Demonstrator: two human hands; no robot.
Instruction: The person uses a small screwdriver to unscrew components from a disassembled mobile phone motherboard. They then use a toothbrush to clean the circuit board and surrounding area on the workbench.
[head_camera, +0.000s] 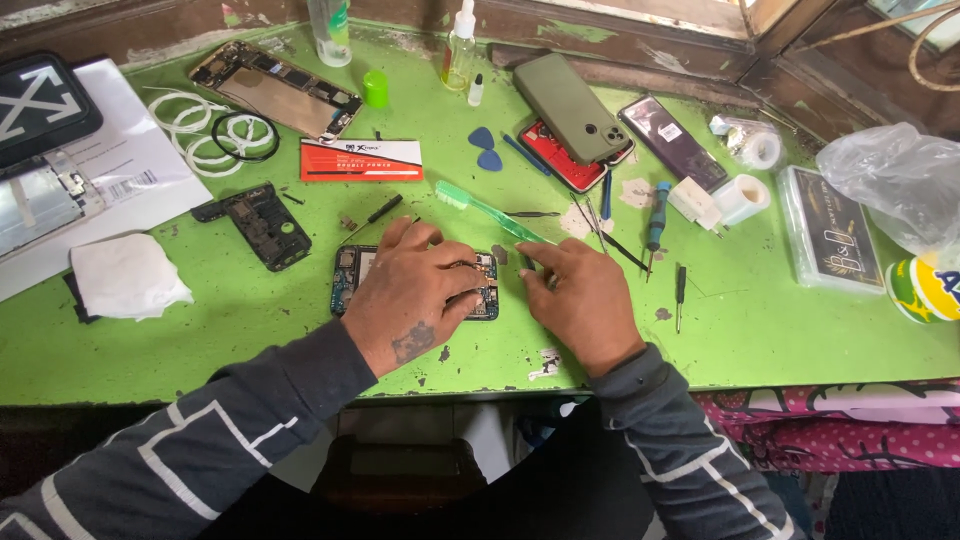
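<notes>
White cloth (128, 275): folded at the near left, out of the way.
Left hand (415, 295): fingers curled down on the opened phone (352, 280), pinning it flat at the table's near middle.
Red-and-white label strip (361, 160): flat rectangle just beyond the phone.
Right hand (583, 295): fingertips pinched together beside the phone's right end; anything held is hidden.
Green toothbrush (487, 210): lying within reach.
Clear flat box (830, 232): far right, dark card inside.

You have a red-and-white flat packet (361, 160) mid-worktop, a clear-lidded black box (828, 230) at right, and a barcode-labelled white sheet (130, 170) at left.
</notes>
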